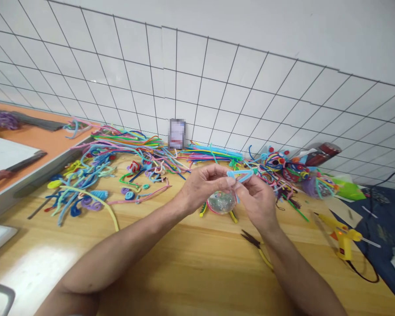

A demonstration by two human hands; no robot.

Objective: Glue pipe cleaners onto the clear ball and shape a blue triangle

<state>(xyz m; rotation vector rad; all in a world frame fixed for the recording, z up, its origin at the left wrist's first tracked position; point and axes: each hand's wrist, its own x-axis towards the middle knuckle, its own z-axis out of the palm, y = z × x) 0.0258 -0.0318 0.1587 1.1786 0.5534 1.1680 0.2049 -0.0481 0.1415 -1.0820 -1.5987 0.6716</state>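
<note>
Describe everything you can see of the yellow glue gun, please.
The yellow glue gun lies at the right of the wooden table, nozzle toward the upper left. It looks plastic, with an orange glow on its body. A whitish stick juts from its rear, and a black cord curves from the handle's base. Neither hand touches it.

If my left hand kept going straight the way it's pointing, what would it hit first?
Most likely your right hand, just past the light-blue pipe cleaner that your left hand already pinches, though depth is unclear in this single view.
</note>
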